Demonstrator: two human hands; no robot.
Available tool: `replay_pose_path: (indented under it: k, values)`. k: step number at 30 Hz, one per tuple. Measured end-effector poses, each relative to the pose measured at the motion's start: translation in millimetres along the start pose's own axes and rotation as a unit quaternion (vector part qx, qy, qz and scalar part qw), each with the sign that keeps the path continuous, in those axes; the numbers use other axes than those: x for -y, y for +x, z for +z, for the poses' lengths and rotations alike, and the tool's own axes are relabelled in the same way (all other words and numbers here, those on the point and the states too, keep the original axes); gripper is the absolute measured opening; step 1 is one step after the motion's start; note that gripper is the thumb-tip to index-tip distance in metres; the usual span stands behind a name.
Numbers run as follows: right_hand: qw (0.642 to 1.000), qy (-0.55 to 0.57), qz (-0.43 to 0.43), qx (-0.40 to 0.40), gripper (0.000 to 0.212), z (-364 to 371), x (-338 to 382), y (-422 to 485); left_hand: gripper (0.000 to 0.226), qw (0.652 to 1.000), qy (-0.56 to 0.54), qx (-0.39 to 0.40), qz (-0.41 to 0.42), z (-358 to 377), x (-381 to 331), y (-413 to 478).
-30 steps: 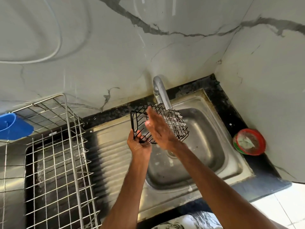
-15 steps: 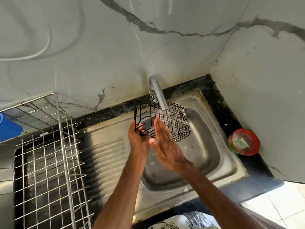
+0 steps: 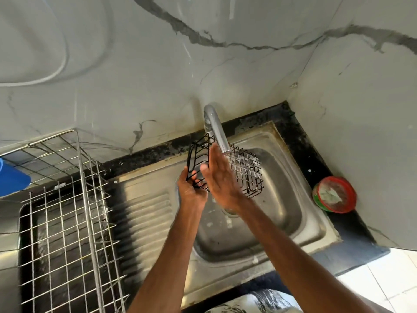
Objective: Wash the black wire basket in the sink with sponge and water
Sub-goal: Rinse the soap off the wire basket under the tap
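**Basket held under the tap, long axis across the sink**

The black rectangular wire basket [image 3: 247, 177] is held in the air above the bowl of the stainless steel sink [image 3: 311, 231], directly beneath the spout of the curved chrome tap [image 3: 217, 129]. Its long axis runs left to right across the bowl. The left end sits higher, at the hands, and the right end dips slightly toward the far right of the bowl. Water glints on the wires just under the spout. Which way the basket's open side faces cannot be told.

The left hand [image 3: 191, 192] grasps the lower corner of the basket's left end, with its fingers curled through the wires. The right hand [image 3: 220, 177] is flat, its fingers straight and together, and it is laid against the near side of the basket, pointing up toward the spout.

A silver wire dish rack [image 3: 67, 213] stands left of the ribbed draining board, with a blue plastic container [image 3: 11, 177] at its far edge. On the black countertop [image 3: 300, 141] in the right corner, a round red-rimmed tub [image 3: 335, 195] sits near the grey-veined marble wall [image 3: 361, 109].
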State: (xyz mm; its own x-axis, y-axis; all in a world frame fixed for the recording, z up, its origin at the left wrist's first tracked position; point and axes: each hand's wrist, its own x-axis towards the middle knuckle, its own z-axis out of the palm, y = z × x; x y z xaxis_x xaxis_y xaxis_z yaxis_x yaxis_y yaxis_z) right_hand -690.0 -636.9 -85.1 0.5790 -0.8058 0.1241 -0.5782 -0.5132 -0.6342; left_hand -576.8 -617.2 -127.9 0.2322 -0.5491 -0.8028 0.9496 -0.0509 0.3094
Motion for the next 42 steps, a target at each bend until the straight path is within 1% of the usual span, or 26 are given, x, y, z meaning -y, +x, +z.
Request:
replay_pose_path:
  k: [1, 2, 3, 4, 7, 9, 11, 12, 14, 15, 17, 18, 19, 20, 23, 25, 26, 28, 30, 31, 32, 35, 36, 38, 40, 42]
  values:
    - [0.998, 0.03, 0.049, 0.03, 0.066, -3, 15, -15, 0.043, 1.0, -0.012, 0.011, 0.003, -5, -3, 1]
    - [0.996, 0.051, 0.059, 0.036, 0.075, 1, 22, -29, 0.043, 1.0, -0.007, 0.022, 0.008, -9, -6, 0]
    - [0.996, 0.066, 0.053, 0.03, 0.077, 4, 26, -43, 0.042, 1.0, 0.012, 0.022, 0.015, -10, -8, -3]
    - [0.997, 0.073, 0.029, 0.025, 0.076, 8, 25, -53, 0.04, 0.999, 0.034, 0.008, 0.021, -10, -9, -7]
    - [0.996, 0.076, 0.029, 0.033, 0.073, 8, 17, -44, 0.033, 0.998, 0.053, -0.028, 0.033, -5, -10, -14]
    - [0.999, 0.043, 0.03, 0.012, 0.061, 6, 8, -20, 0.03, 0.997, 0.062, -0.037, 0.033, -2, -12, -16]
    - [0.998, -0.034, -0.014, -0.046, 0.042, 15, -19, 7, 0.026, 0.995, 0.082, -0.043, 0.035, 1, -15, -19]
    - [0.994, -0.067, -0.022, -0.083, 0.04, 12, -34, 22, 0.024, 0.995, 0.088, -0.044, 0.034, 1, -15, -20]
    - [0.991, -0.085, 0.014, -0.107, 0.049, 9, -52, 36, 0.024, 0.994, 0.091, -0.045, 0.037, 3, -15, -22]
    - [0.991, -0.072, 0.024, -0.11, 0.051, 15, -53, 32, 0.024, 0.994, 0.092, -0.05, 0.04, 4, -15, -22]
    - [0.994, -0.063, 0.037, -0.079, 0.045, 30, -44, 8, 0.023, 0.993, 0.093, -0.056, 0.043, 4, -17, -20]
    - [0.995, -0.022, 0.062, -0.076, 0.055, 33, -28, -7, 0.023, 0.993, 0.09, -0.056, 0.046, 3, -18, -20]
    - [0.993, 0.036, 0.103, -0.034, 0.063, 30, -11, -23, 0.023, 0.994, 0.084, -0.057, 0.05, 1, -19, -19]
    - [0.99, 0.087, 0.114, -0.008, 0.069, 28, 8, -37, 0.023, 0.994, 0.081, -0.056, 0.053, 0, -20, -20]
    - [0.986, 0.153, 0.061, 0.004, 0.073, 29, 25, -56, 0.021, 0.993, 0.09, -0.053, 0.06, -4, -22, -20]
    - [0.991, 0.125, 0.028, -0.027, 0.063, 33, 12, -35, 0.019, 0.992, 0.093, -0.052, 0.066, -5, -24, -22]
    - [0.994, 0.087, -0.003, -0.061, 0.059, 35, 0, -19, 0.019, 0.992, 0.093, -0.051, 0.066, -4, -25, -23]
    - [0.99, 0.051, -0.026, -0.127, 0.071, 32, -24, 13, 0.021, 0.992, 0.097, -0.049, 0.058, 0, -26, -29]
    - [0.989, 0.079, 0.106, -0.072, 0.061, 8, -22, 39, 0.026, 0.992, 0.091, -0.059, 0.057, 5, -25, -32]
    - [0.984, 0.087, 0.135, -0.074, 0.059, 6, -23, 44, 0.026, 0.992, 0.089, -0.069, 0.061, 6, -24, -31]
    - [0.983, 0.078, 0.126, -0.104, 0.059, 5, -19, 41, 0.026, 0.99, 0.095, -0.076, 0.068, 7, -24, -29]
    - [0.994, 0.049, 0.03, -0.091, 0.069, 41, -20, 3, 0.024, 0.989, 0.097, -0.09, 0.068, 6, -25, -22]
    - [0.995, 0.063, 0.041, -0.061, 0.068, 50, -13, -16, 0.024, 0.989, 0.092, -0.089, 0.07, 2, -26, -17]
    - [0.99, 0.092, 0.103, -0.003, 0.067, 43, 9, -50, 0.023, 0.99, 0.094, -0.078, 0.077, -2, -28, -15]
    - [0.985, 0.136, 0.104, 0.031, 0.074, 26, 25, -67, 0.022, 0.987, 0.116, -0.074, 0.084, -3, -24, -14]
    - [0.982, 0.14, 0.114, 0.045, 0.076, 18, 24, -60, 0.022, 0.986, 0.122, -0.083, 0.079, -4, -20, -13]
